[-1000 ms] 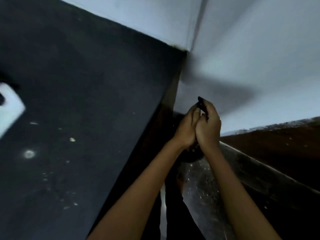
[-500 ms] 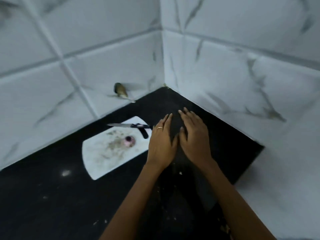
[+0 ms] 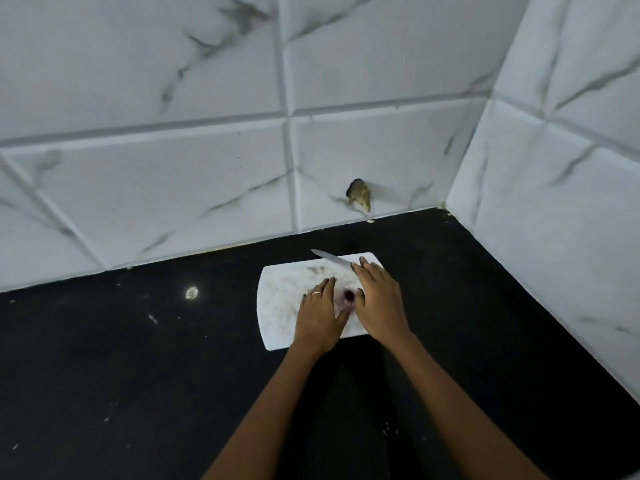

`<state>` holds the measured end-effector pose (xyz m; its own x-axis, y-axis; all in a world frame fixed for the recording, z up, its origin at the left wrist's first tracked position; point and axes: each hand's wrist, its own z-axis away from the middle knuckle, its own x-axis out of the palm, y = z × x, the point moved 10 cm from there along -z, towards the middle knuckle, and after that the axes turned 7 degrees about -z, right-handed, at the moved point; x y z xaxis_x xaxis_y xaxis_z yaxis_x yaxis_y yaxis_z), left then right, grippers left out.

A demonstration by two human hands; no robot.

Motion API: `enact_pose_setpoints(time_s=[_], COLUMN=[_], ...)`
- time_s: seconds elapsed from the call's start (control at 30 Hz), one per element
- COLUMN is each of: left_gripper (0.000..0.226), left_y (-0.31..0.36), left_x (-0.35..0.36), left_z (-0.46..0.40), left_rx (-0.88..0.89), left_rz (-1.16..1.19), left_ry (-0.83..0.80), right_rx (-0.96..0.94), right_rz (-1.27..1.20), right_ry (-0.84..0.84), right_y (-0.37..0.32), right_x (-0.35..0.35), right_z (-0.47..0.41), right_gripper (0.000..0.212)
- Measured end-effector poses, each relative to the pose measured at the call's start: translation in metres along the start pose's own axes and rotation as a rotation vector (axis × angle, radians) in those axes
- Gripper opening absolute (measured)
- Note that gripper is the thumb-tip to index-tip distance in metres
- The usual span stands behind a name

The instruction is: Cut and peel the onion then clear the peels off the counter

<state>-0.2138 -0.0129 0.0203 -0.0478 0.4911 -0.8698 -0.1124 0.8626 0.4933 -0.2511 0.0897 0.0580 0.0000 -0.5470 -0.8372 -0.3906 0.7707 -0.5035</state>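
A white cutting board (image 3: 280, 299) lies on the black counter (image 3: 138, 358) near the tiled wall. A small purple onion piece (image 3: 348, 295) sits on the board, showing between my two hands. My left hand (image 3: 320, 315) lies over the board with fingers straight, a ring on one finger, just left of the onion. My right hand (image 3: 377, 299) is spread flat over the board's right part, covering the handle of a knife (image 3: 329, 257) whose blade points to the far left. Neither hand visibly grips anything.
White marbled tiles form the back wall and the right wall, meeting in a corner (image 3: 446, 202). A brownish patch (image 3: 360, 196) marks the back wall just above the counter. Small pale specks (image 3: 191, 292) dot the counter left of the board.
The view swung from a dark floor corner to the counter. My hands, earlier clasped together, then flat on the bare counter, now lie over the cutting board around the onion piece.
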Motion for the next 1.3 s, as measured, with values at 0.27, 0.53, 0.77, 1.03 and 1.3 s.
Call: enact_pose_setpoints(time_s=[0.27, 0.53, 0.77, 1.03, 1.3], left_gripper=[0.074, 0.058, 0.057, 0.055, 0.061], left_y=[-0.008, -0.013, -0.038, -0.059, -0.054], left_x=[0.023, 0.031, 0.017, 0.005, 0.011], left_z=[-0.019, -0.025, -0.025, -0.019, -0.015], left_rx=[-0.043, -0.119, -0.204, -0.263, -0.26], left_rz=[-0.088, -0.205, -0.187, -0.189, -0.204], left_ry=[-0.01, 0.055, 0.103, 0.138, 0.072], right_rx=[0.055, 0.116, 0.124, 0.392, 0.381], right_rz=[0.048, 0.138, -0.007, -0.533, -0.041], right_ry=[-0.043, -0.091, -0.067, -0.06, -0.113], right_y=[0.034, 0.062, 0.052, 0.043, 0.042], right_x=[0.023, 0.043, 0.045, 0.061, 0.046], right_z=[-0.039, -0.048, -0.042, 0.0, 0.012], right_gripper=[0.048, 0.036, 0.018, 0.012, 0.02])
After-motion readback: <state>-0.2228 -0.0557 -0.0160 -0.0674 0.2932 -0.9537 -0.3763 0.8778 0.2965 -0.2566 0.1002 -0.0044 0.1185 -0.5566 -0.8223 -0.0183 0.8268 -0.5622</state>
